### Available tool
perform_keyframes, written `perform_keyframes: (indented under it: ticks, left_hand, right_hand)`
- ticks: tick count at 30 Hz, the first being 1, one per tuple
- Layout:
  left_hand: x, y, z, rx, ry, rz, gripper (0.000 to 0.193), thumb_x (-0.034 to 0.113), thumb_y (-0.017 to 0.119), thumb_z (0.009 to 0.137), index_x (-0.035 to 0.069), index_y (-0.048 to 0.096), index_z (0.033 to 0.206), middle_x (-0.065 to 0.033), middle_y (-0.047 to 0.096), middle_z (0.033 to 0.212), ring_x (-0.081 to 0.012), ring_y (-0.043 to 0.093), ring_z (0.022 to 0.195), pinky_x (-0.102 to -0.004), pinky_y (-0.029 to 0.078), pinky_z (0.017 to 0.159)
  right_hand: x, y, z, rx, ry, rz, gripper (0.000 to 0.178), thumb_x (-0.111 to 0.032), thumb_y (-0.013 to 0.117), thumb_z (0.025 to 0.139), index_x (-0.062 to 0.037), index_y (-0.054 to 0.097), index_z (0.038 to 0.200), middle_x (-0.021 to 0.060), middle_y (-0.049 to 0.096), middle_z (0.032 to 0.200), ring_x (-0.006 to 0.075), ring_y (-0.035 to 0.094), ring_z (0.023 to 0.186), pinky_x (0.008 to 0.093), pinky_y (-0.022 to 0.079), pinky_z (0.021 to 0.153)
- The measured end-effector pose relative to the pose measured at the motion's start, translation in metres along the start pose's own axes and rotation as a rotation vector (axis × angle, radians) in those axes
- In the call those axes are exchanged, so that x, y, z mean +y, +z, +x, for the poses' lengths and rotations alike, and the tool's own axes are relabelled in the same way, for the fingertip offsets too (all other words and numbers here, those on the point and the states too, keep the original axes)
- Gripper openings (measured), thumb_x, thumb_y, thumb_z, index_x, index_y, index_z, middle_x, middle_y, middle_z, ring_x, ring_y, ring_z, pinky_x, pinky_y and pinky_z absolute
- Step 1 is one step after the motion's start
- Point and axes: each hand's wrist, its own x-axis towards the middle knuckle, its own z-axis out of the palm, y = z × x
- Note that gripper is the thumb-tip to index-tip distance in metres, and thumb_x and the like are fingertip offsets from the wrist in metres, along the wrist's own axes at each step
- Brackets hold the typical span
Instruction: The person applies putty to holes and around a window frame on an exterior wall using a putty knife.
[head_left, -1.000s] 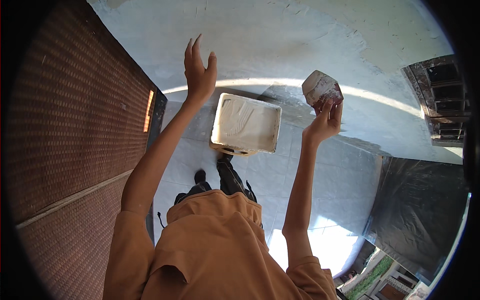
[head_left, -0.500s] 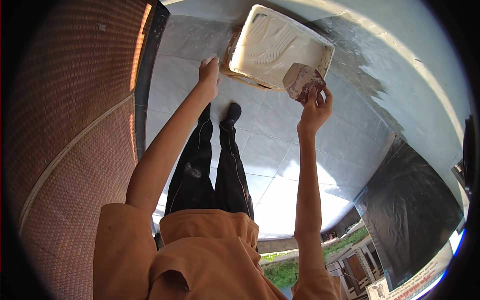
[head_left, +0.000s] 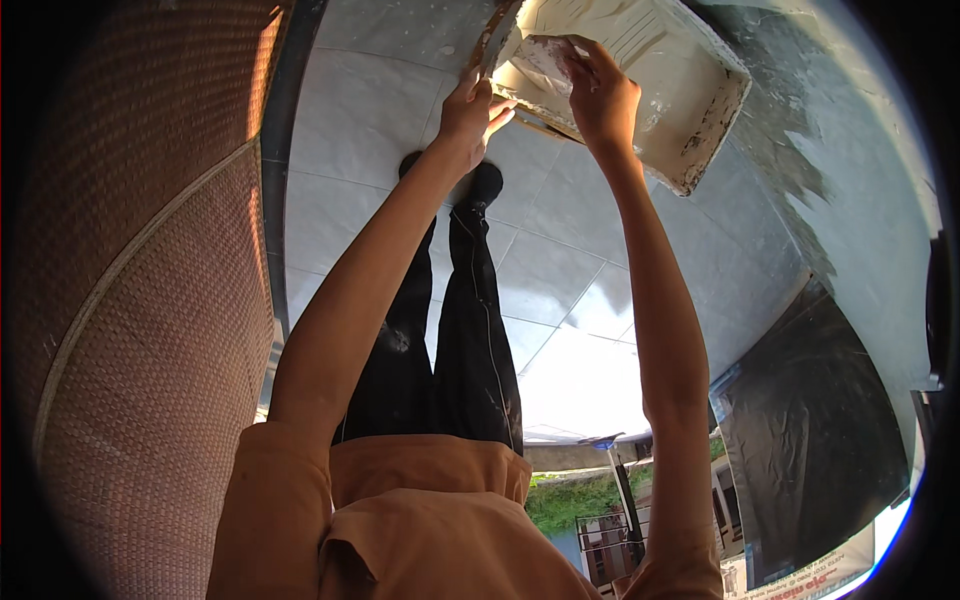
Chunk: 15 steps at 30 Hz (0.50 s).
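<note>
My right hand grips a flat, putty-smeared scraper, a squarish plate with whitish paste on it. It is over the left part of a shallow pale tray coated with creamy white paste. My left hand is at the tray's near left corner, thumb and forefinger drawn together and the other fingers extended to the right. Whether they pinch the tray's rim or a thin thing beside it, I cannot tell. Behind my right fingers part of the scraper is hidden.
Grey tiles cover the floor around my feet. A woven brown panel rises on the left. On the right stands a wall with patchy grey and pale coating. A black sheet hangs at the lower right.
My right hand has brought the scraper left and over the tray from its near right edge. My left hand has moved up and right to the tray's corner. The tray appears shifted and turned in view.
</note>
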Motion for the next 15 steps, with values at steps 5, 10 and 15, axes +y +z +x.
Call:
perform_keyframes:
  ticks: [5,10,15]
  left_hand:
    - [-0.001,0.002,0.001,0.036,-0.015,0.007,0.054,0.016,0.042,0.103,0.001,0.018,0.150,-0.0125,0.043,0.139,-0.0286,0.059,0.115,-0.0356,0.048,0.103]
    - [-0.008,-0.001,0.008,0.039,0.001,0.011,0.046,0.014,0.042,0.103,0.001,0.030,0.145,-0.0104,0.049,0.129,-0.0299,0.060,0.115,-0.0363,0.049,0.103]
    - [-0.013,-0.007,0.012,0.012,0.026,0.013,0.044,0.013,0.042,0.103,0.002,0.032,0.145,-0.0078,0.051,0.123,-0.0309,0.060,0.114,-0.0373,0.049,0.103]
  right_hand:
    - [-0.001,0.005,-0.004,-0.147,-0.036,-0.067,0.029,-0.003,0.061,0.088,-0.0123,0.064,0.115,0.0105,0.073,0.096,0.0226,0.071,0.092,0.0305,0.056,0.075]
    - [-0.002,0.004,-0.007,-0.152,-0.101,-0.054,0.028,-0.007,0.062,0.088,-0.0161,0.066,0.113,0.0113,0.071,0.091,0.0282,0.070,0.084,0.0353,0.055,0.071]
    - [-0.001,0.005,-0.005,-0.182,-0.147,-0.012,0.025,-0.009,0.064,0.087,-0.0179,0.068,0.110,0.0124,0.071,0.086,0.0329,0.068,0.077,0.0391,0.055,0.067]
